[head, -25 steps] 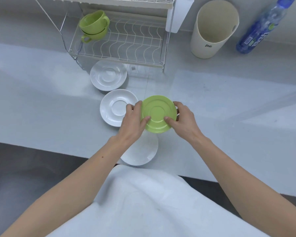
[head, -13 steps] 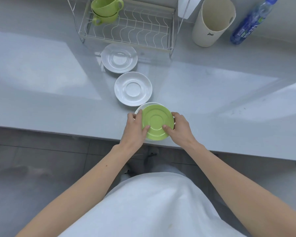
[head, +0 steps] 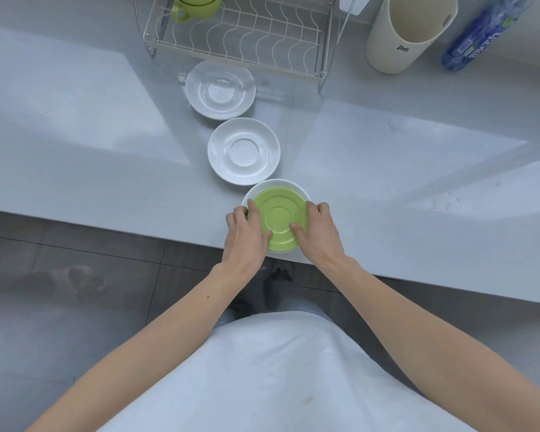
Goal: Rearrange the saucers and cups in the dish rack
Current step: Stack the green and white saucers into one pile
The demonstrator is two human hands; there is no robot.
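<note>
I hold the green saucer [head: 279, 218] with both hands, left hand [head: 247, 232] and right hand [head: 318, 233], thumbs on top and fingers closed around its two sides, and it faces bottom up. A moment ago I carried it higher over the counter [head: 387, 182]; now it has come down onto the nearest white saucer [head: 275, 183] at the counter's front edge, so I judge that the stacking step is almost done, though I cannot tell if it rests fully. Beyond it lies a second white saucer [head: 243, 151], just beside, and then a third white saucer [head: 220, 89] close to the dish rack [head: 240, 35]. In the rack's left corner stand the green cups [head: 197, 6], one inside the other; the other wires are free. Right of the rack I see a cream container [head: 409, 35] and a blue bottle [head: 477, 35], well apart from my way. Nothing blocks the path to the rack, only the row of saucers lies in between.
</note>
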